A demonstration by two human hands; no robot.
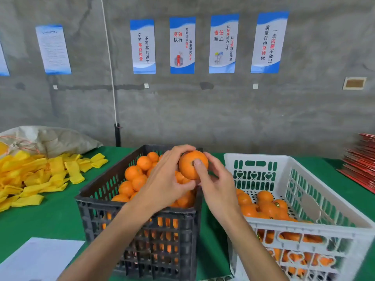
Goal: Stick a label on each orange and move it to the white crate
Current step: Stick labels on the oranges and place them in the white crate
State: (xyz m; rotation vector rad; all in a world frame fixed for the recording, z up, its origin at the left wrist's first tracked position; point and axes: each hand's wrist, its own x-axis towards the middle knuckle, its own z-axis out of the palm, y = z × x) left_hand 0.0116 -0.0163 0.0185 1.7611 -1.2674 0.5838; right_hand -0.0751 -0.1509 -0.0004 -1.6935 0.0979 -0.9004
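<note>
Left hand (pixel 166 179) grips an orange (pixel 190 165) above the black crate (pixel 101 201). Right hand (pixel 217 185) pinches it too, thumb pressing its front. White crate (pixel 304 226) sits at 3 o'clock.

A black slatted plastic crate (pixel 113 201), heaped with oranges, and a white perforated plastic crate (pixel 316 224) stand just apart on a green tablecloth (pixel 50 216); both are open on top. A pile of yellow foam sleeves (pixel 36 175) crowds the left, and stacked red cards (pixel 361 165) the right edge.
</note>
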